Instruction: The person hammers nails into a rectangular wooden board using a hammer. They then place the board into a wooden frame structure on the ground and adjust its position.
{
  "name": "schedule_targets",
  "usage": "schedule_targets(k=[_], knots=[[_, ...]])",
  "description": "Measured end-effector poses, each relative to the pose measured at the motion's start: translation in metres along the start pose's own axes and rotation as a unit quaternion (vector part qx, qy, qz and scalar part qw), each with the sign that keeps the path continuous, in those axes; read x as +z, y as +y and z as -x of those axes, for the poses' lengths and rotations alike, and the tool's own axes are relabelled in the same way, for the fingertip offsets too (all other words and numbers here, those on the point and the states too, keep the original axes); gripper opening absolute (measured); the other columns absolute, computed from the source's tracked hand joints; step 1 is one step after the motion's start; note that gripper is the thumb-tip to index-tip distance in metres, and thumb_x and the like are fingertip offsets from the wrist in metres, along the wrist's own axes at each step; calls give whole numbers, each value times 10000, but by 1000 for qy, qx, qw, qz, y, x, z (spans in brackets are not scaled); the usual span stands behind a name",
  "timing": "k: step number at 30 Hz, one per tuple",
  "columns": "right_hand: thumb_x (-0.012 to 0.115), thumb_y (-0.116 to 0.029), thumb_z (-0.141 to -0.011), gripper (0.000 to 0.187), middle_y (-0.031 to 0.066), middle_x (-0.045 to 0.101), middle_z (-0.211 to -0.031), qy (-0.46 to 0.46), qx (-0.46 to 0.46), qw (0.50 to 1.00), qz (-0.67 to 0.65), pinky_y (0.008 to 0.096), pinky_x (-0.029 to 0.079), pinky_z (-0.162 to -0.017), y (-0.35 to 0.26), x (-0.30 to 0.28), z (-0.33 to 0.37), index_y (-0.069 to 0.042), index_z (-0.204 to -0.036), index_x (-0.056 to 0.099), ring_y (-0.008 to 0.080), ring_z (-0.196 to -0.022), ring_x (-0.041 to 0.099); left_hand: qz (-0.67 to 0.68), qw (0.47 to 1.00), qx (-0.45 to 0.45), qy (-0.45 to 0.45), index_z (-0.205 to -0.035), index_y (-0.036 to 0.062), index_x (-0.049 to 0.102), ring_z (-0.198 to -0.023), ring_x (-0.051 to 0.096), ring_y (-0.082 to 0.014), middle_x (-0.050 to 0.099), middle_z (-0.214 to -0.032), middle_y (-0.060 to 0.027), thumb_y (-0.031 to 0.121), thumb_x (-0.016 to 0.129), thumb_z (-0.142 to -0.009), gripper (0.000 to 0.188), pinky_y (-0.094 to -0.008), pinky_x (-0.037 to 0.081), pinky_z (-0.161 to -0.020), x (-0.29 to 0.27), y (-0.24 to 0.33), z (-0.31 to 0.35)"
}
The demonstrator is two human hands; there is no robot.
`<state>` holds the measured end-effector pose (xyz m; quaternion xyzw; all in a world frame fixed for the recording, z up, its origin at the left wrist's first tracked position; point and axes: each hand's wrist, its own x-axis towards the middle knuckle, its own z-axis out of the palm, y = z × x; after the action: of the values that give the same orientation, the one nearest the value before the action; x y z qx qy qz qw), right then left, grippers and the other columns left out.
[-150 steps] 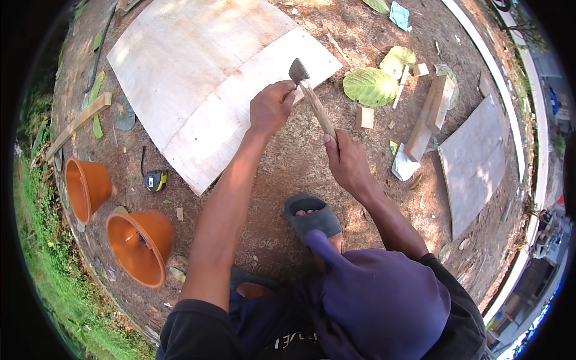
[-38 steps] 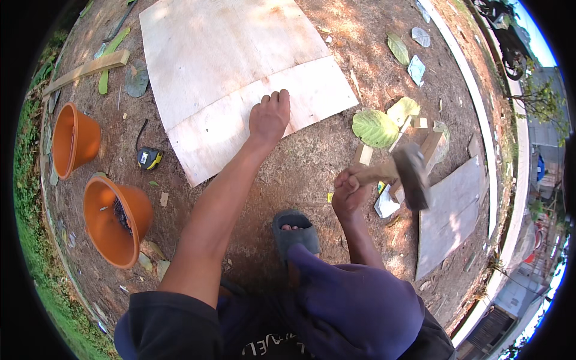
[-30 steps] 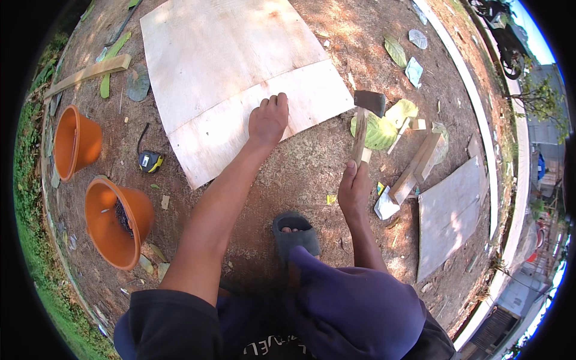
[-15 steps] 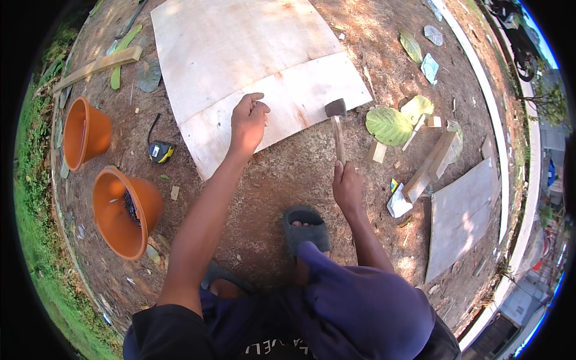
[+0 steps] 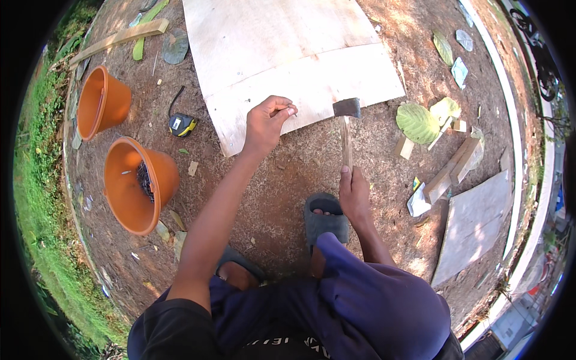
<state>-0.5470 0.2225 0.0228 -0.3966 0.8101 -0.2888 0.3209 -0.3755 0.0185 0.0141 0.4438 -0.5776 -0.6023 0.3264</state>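
Note:
My left hand (image 5: pixel 268 123) is raised over the near edge of a pale plywood sheet (image 5: pixel 252 48), its thumb and fingers pinched on a small thin nail (image 5: pixel 294 113), mostly hidden by the fingertips. In my right hand (image 5: pixel 354 191) is a hammer (image 5: pixel 346 138), gripped low on its wooden handle. Its dark metal head points away from me, close to the plywood's near right edge. Across the sheet runs a seam where a second strip meets it, and small dark nail-like spots show near that strip's left end.
Two orange buckets (image 5: pixel 133 225) stand at the left, the nearer holding a dark heap of nails (image 5: pixel 144 181). A tape measure (image 5: pixel 182 125) lies beside them. At right are wood offcuts (image 5: pixel 453 168), big leaves (image 5: pixel 418 123) and a grey board (image 5: pixel 474 225). My sandalled feet (image 5: pixel 327 222) are below.
The view has shifted, so the ground things sit further right and mostly higher. My left hand has drawn toward the sheet's near edge, its fingers pinching together; the hammer stays in my right hand.

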Motion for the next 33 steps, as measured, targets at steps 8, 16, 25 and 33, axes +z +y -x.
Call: schedule_targets(k=[8,16,25,33], knots=[[509,-277,-1067,346,193,574,-604,-52,-7,998,-19,457,421,-507,-25,0,8,26,-903,548,324,-504,573,-127,991,32,3,-1164,-32,636,-1010,713,-187,746,-1065,-135,75,630,-982,211,-325,564,-899,7,-1,8],[505,-287,-1064,314,214,596,-631,-85,-78,993,40,496,475,-514,-61,-20,9,22,-1011,509,408,-556,626,-200,980,25,1,-1315,-20,452,-1043,719,-293,735,-1096,-199,122,618,-995,387,-362,563,-911,11,0,17],[515,-305,-1059,312,234,610,-656,-122,-38,988,88,525,475,-522,-61,-24,4,6,-1053,488,439,-571,632,-191,982,12,6,-1260,-25,403,-1033,717,-321,733,-1098,-213,147,644,-986,404,-382,554,-892,11,2,14],[483,-307,-1072,317,236,619,-700,-79,-110,987,92,527,481,-527,-63,-26,5,10,-1077,489,433,-589,641,-175,985,13,1,-1233,-40,376,-1053,711,-311,730,-1084,-228,144,639,-988,404,-384,554,-904,13,4,14]])
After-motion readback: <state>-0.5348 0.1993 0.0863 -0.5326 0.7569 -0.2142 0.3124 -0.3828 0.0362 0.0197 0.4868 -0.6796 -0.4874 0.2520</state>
